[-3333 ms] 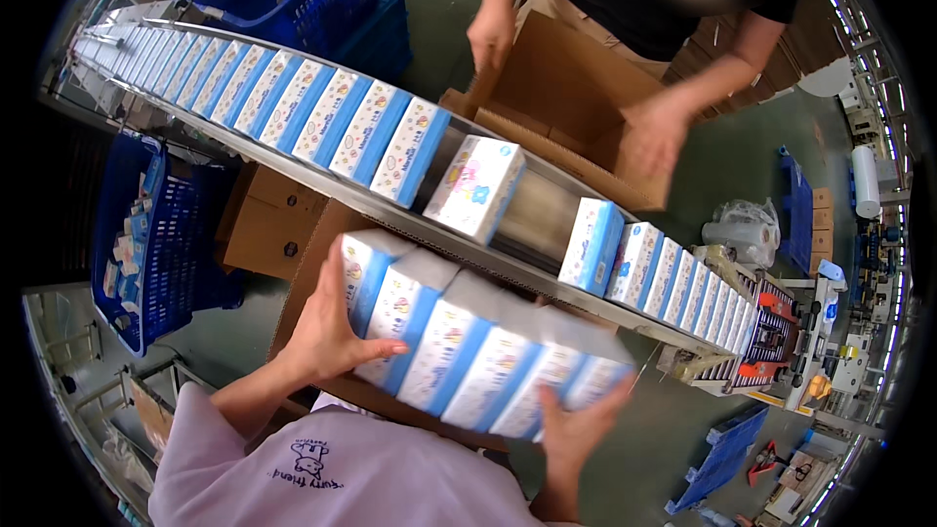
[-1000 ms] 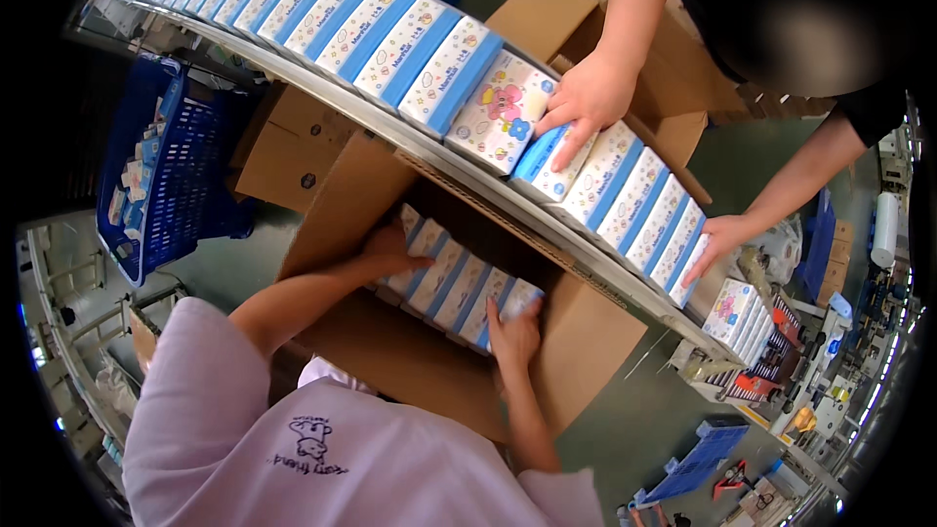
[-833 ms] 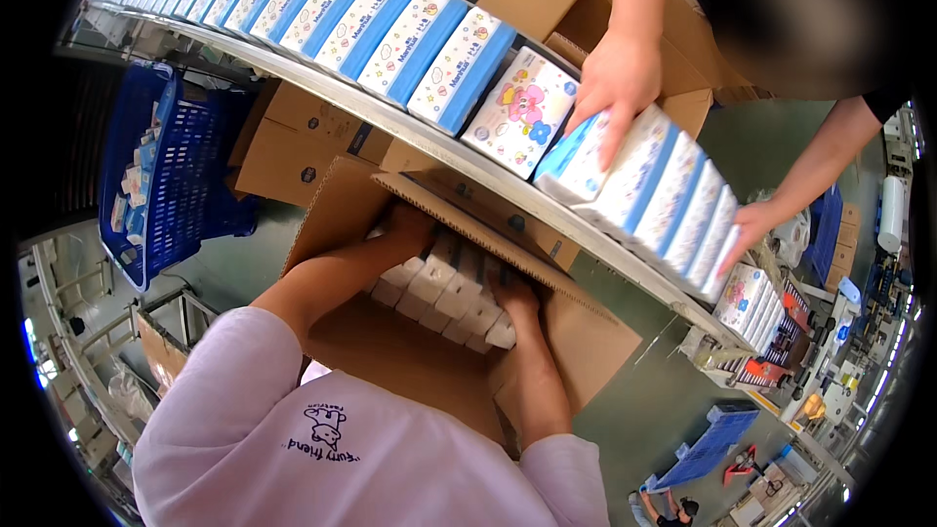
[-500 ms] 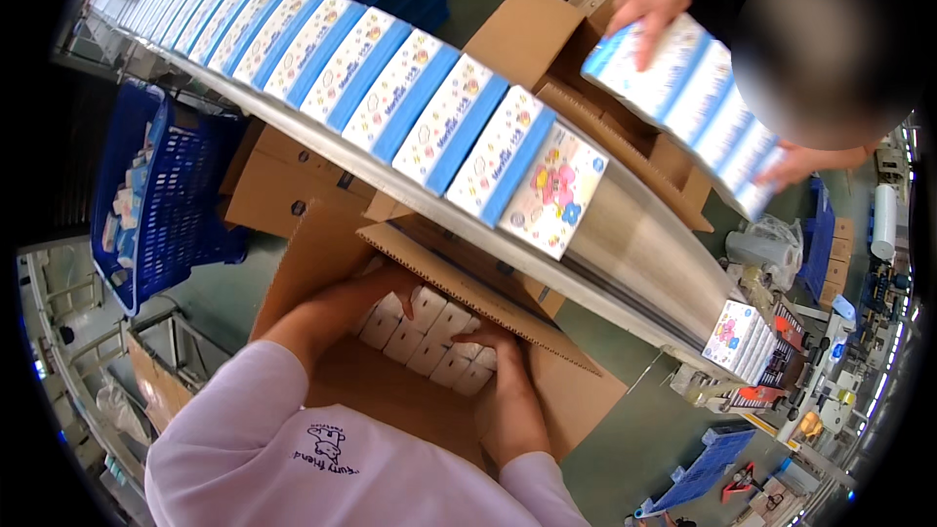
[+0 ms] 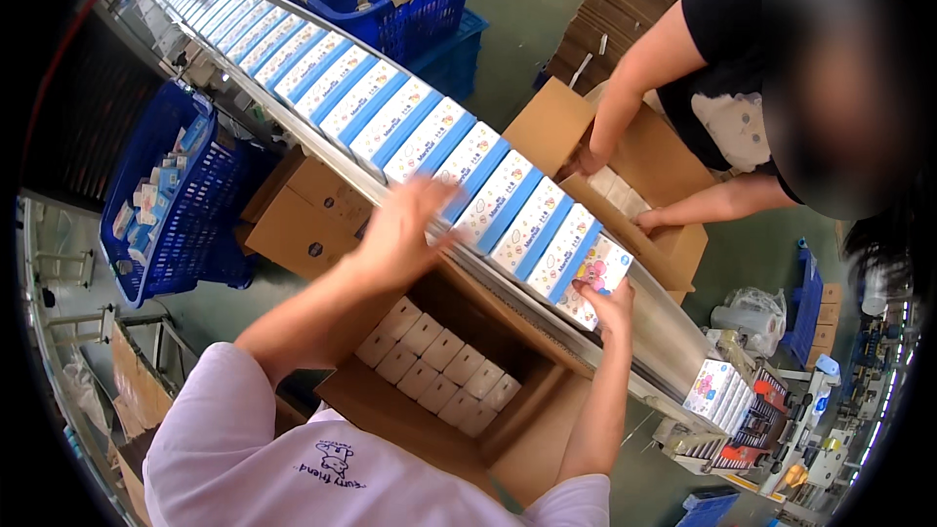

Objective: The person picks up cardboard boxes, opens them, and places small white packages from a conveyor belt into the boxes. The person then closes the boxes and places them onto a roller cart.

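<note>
A row of white-and-blue tissue packs point(image 5: 429, 137) stands on the conveyor point(image 5: 664, 330), closely lined up. At the row's near end, my right hand point(image 5: 610, 304) grips the last pack, its thumb on the printed face. My left hand point(image 5: 405, 224) is over the conveyor's near edge beside the middle of the row; it is blurred, with fingers stretched out and apart and nothing seen in them. Below my arms, an open cardboard box point(image 5: 551, 420) holds a layer of white packs point(image 5: 439, 356) at its bottom.
Across the conveyor a co-worker's hands point(image 5: 649, 220) reach into another cardboard box point(image 5: 678, 166) with packs inside. Blue baskets point(image 5: 181, 224) stand at the left and back. A stack of packs point(image 5: 717, 390) sits at the conveyor's right end. Flattened cardboard point(image 5: 634, 10) is piled behind.
Both my hands have come out of the near box, leaving the packs in it, and moved up to the row. The co-worker has lowered a held row of packs into the far box.
</note>
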Demonstrator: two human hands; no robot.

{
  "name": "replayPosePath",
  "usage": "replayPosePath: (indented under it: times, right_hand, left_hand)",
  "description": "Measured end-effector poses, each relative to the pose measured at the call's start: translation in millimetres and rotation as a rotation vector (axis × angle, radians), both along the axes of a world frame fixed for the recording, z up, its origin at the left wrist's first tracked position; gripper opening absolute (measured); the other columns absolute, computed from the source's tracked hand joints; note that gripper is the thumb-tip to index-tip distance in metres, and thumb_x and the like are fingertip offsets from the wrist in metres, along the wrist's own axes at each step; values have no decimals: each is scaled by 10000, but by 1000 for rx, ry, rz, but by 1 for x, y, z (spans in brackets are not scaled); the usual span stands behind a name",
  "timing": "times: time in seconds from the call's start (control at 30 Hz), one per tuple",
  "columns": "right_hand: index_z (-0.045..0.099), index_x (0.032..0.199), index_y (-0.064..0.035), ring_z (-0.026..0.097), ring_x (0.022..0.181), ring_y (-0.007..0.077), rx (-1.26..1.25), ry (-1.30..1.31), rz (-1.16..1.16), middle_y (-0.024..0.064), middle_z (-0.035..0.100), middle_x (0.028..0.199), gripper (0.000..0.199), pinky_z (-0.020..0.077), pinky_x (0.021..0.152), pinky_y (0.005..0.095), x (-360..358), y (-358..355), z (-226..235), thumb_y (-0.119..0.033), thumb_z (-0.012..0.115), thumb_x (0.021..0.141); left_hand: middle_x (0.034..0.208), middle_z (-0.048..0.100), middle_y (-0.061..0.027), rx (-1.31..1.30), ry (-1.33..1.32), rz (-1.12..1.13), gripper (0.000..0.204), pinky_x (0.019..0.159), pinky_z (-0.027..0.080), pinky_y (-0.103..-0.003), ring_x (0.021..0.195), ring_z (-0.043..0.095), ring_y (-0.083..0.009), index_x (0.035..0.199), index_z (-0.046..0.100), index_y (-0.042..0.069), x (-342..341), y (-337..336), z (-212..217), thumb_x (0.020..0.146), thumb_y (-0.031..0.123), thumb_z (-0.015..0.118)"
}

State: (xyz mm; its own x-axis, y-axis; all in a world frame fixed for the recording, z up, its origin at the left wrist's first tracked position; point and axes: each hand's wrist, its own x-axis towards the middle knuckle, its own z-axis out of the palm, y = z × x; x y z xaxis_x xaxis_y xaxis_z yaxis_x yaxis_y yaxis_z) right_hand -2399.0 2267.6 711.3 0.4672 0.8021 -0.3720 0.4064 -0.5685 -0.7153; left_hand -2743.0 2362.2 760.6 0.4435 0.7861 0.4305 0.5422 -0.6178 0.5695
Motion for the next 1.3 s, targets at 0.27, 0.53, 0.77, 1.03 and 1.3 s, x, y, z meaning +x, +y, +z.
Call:
replayPosePath:
  times: [0.27, 0.53, 0.77, 1.03, 1.3]
  right_hand:
    - [361, 1219, 110, 539, 1043, 389, 25, -286, -117, 291, 537, 1121, 834, 408, 907, 388, -22, -14, 14, -547, 605, 767]
    - [345, 1216, 38, 524, 982, 204, 650, -155, -241, 139, 536, 1106, 811, 425, 880, 334, -20, -98, 77, -268, 823, 636]
    - [214, 1293, 72, 448, 1154, 337, 446, -336, -327, 253, 407, 1243, 1076, 362, 964, 424, -111, -233, 74, -406, 839, 559]
    - [289, 1222, 220, 643, 765, 343, -645, -530, 187, 262, 627, 839, 904, 516, 675, 377, -92, -175, -68, -520, 579, 792]
    - [354, 1364, -214, 292, 1263, 423, -438, -584, 647, 175, 295, 1403, 1096, 329, 921, 621, -105, -162, -60, -634, 772, 442]
  left_hand:
    - [954, 596, -265, -589, 378, 234, 1039, 745, 512, -358, 869, 633, -338, 1129, 424, -159, 27, 90, -38, 603, 708, 654]
    - [922, 614, -231, -494, -212, 14, 969, 784, 502, -348, 877, 631, -303, 1163, 389, -64, 48, 10, 26, 524, 515, 830]
    - [1236, 426, -169, -962, -524, -2, 1007, 1010, 329, -371, 1171, 429, -240, 1265, 271, -48, -10, -133, 1, 527, 254, 886]
    - [1299, 326, -326, -1227, 652, -46, 998, 1020, 313, -388, 1254, 347, -344, 1316, 219, -120, 37, -102, -169, 692, 496, 695]
    - [1380, 336, -206, -412, 1021, -636, 1060, 1017, 326, -417, 1248, 375, -352, 1383, 321, 117, 59, -110, -122, 556, 673, 681]
